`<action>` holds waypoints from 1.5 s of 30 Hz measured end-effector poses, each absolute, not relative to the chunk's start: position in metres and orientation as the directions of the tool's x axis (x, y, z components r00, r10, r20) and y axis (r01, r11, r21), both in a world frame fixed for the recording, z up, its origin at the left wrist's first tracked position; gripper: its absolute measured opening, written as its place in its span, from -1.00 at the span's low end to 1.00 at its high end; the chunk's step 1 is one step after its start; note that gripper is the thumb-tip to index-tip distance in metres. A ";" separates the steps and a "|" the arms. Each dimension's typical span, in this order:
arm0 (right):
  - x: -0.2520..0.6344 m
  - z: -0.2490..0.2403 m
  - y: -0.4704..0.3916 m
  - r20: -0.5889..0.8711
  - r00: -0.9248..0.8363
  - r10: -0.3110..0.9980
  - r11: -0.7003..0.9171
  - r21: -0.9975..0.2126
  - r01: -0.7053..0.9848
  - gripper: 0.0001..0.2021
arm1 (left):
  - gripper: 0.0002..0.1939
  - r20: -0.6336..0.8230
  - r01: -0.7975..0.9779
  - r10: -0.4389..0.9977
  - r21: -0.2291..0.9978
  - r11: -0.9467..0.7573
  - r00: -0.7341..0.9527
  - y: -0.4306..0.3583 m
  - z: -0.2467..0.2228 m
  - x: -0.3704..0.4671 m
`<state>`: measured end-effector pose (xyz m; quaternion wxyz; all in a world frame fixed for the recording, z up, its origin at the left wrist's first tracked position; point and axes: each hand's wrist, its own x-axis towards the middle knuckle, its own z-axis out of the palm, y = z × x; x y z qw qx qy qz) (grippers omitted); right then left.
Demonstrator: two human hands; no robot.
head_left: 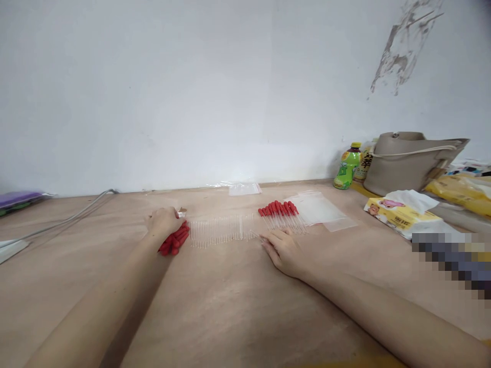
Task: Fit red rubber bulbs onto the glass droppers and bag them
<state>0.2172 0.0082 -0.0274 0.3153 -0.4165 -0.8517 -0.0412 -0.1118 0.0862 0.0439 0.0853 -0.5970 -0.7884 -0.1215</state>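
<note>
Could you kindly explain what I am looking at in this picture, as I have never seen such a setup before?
There is no machine here: these are a person's two bare hands, seen from a camera worn on that person's head, looking forward and down. On the brown-covered surface, the left hand is at a pile of red pieces; whether it grips one is hard to tell. A row of thin clear tubes lies in the middle. The right hand has its fingertips at a clear tube, seemingly holding it. Just beyond lie red-topped tubes, beside clear bags. Farther right is a yellow tissue pack.
</note>
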 end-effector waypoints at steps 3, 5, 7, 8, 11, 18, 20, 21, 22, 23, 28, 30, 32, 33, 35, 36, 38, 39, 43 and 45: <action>0.217 -0.027 0.009 0.576 -0.461 0.675 0.656 -0.185 0.731 -0.77 | -0.77 0.336 0.975 0.916 0.121 0.187 -0.218 0.078 0.048 -0.104; 0.217 -0.026 0.008 0.580 -0.456 0.675 0.658 -0.192 0.728 -0.77 | -0.79 0.388 0.984 0.908 0.139 0.113 -0.159 0.069 0.048 -0.094; 0.217 -0.025 0.008 0.581 -0.452 0.677 0.654 -0.195 0.731 -0.77 | -0.81 0.443 0.987 0.895 0.157 -0.020 -0.053 0.054 0.045 -0.079; 0.217 -0.024 0.007 0.581 -0.451 0.677 0.654 -0.193 0.732 -0.78 | -0.84 0.491 0.971 0.869 0.176 -0.163 0.058 0.044 0.041 -0.070; 0.218 -0.024 0.007 0.580 -0.471 0.665 0.668 -0.181 0.722 -0.79 | -0.88 0.440 0.854 0.811 0.163 -0.493 0.385 0.015 0.021 -0.044; 0.214 -0.018 0.001 0.544 -0.577 0.609 0.741 -0.132 0.658 -0.78 | -0.87 0.417 0.690 0.765 0.352 -0.633 0.490 -0.008 -0.012 -0.021; 0.211 -0.016 -0.002 0.539 -0.588 0.603 0.750 -0.132 0.648 -0.78 | -0.88 0.432 0.687 0.768 0.365 -0.628 0.472 -0.006 -0.012 -0.022; 0.210 -0.015 -0.003 0.535 -0.593 0.602 0.751 -0.129 0.647 -0.78 | -0.88 0.439 0.686 0.772 0.375 -0.623 0.461 -0.006 -0.011 -0.022; 0.209 -0.015 -0.005 0.533 -0.594 0.603 0.750 -0.125 0.650 -0.77 | -0.88 0.446 0.682 0.774 0.388 -0.620 0.450 -0.006 -0.010 -0.021; 0.207 -0.014 -0.006 0.530 -0.594 0.605 0.747 -0.122 0.653 -0.77 | -0.88 0.451 0.672 0.774 0.403 -0.621 0.445 -0.007 -0.009 -0.021; 0.204 -0.015 -0.008 0.551 -0.586 0.594 0.752 -0.123 0.647 -0.76 | -0.87 0.430 0.616 0.782 0.483 -0.622 0.451 -0.016 -0.007 -0.012; 0.204 -0.016 -0.008 0.565 -0.585 0.582 0.763 -0.129 0.634 -0.76 | -0.86 0.407 0.627 0.809 0.513 -0.587 0.424 -0.018 -0.008 -0.009; 0.204 -0.017 -0.008 0.577 -0.588 0.567 0.775 -0.131 0.618 -0.77 | -0.85 0.387 0.626 0.831 0.546 -0.556 0.400 -0.019 -0.009 -0.008; 0.204 -0.017 -0.007 0.584 -0.590 0.558 0.781 -0.130 0.610 -0.77 | -0.85 0.376 0.619 0.838 0.566 -0.545 0.394 -0.019 -0.009 -0.008; 0.204 -0.018 -0.006 0.601 -0.589 0.540 0.792 -0.127 0.597 -0.79 | -0.85 0.363 0.601 0.848 0.599 -0.530 0.386 -0.018 -0.010 -0.008; 0.204 -0.019 -0.006 0.610 -0.586 0.533 0.795 -0.125 0.593 -0.79 | -0.85 0.359 0.595 0.852 0.611 -0.523 0.381 -0.018 -0.010 -0.008; 0.204 -0.020 -0.005 0.622 -0.582 0.524 0.799 -0.123 0.589 -0.80 | -0.85 0.361 0.591 0.855 0.618 -0.518 0.372 -0.017 -0.010 -0.008; 0.204 -0.020 -0.005 0.624 -0.581 0.523 0.799 -0.121 0.588 -0.80 | -0.85 0.366 0.595 0.854 0.612 -0.521 0.371 -0.018 -0.009 -0.008; 0.204 -0.018 -0.006 0.604 -0.599 0.526 0.806 -0.130 0.577 -0.80 | -0.84 0.380 0.624 0.840 0.563 -0.543 0.388 -0.019 -0.007 -0.007; 0.205 -0.015 -0.007 0.586 -0.612 0.531 0.813 -0.149 0.563 -0.81 | -0.83 0.387 0.621 0.834 0.556 -0.552 0.394 -0.020 -0.008 -0.007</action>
